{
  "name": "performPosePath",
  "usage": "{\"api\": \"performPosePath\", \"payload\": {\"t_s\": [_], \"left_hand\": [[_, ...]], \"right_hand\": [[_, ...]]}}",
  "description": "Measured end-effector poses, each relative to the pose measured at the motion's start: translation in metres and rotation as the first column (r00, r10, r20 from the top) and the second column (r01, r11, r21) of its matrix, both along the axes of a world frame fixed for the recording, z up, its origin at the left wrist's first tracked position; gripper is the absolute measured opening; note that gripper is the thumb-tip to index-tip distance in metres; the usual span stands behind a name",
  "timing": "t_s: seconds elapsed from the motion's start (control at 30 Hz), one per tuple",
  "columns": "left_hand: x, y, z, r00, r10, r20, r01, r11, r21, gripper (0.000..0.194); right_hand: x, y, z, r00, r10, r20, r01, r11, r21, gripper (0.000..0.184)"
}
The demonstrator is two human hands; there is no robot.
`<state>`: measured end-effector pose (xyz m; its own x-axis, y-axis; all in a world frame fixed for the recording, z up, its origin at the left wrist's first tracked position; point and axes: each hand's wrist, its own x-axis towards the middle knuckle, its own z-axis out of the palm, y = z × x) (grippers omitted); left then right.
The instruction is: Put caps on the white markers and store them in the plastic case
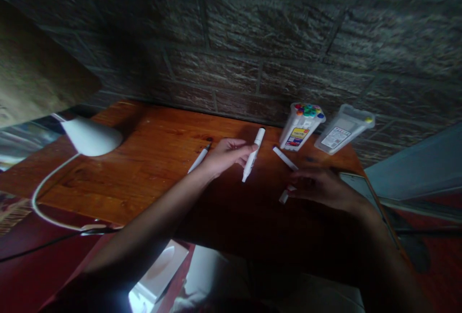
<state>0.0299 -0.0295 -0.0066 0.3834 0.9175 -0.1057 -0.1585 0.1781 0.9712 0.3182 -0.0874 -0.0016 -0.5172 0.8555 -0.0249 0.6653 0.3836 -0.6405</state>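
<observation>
My left hand (226, 155) pinches a white marker (253, 153) by its middle, holding it slanted just above the wooden desk (151, 169). My right hand (321, 185) rests low on the desk, fingers curled over a small white marker piece (284, 196). Another white marker (285, 158) lies just beyond that hand. A further white marker with a dark tip (199, 158) lies left of my left hand.
Two clear plastic marker cases lean at the wall: one full of coloured caps (301, 125), one nearly bare (343, 129). A white lamp (92, 136) with its cable sits at the left. A phone (357, 183) lies by my right wrist. A brick wall backs the desk.
</observation>
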Motion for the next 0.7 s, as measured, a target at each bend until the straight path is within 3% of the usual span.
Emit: {"api": "performPosePath", "payload": {"t_s": [0.17, 0.27, 0.7], "left_hand": [[0.002, 0.002, 0.005, 0.975, 0.054, 0.216, -0.024, 0.99, -0.14, 0.018], [0.001, 0.002, 0.009, 0.941, 0.088, 0.327, -0.038, 0.987, -0.156, 0.012], [-0.004, -0.003, 0.019, 0.911, 0.121, 0.395, -0.099, 0.992, -0.077, 0.016]], "right_hand": [[-0.006, -0.002, 0.0, 0.995, 0.104, -0.008, -0.104, 0.985, -0.135, 0.025], [-0.011, -0.002, -0.005, 0.991, 0.133, -0.009, -0.133, 0.981, -0.141, 0.018], [-0.019, -0.003, -0.01, 0.989, 0.146, 0.015, -0.143, 0.981, -0.134, 0.017]]}}
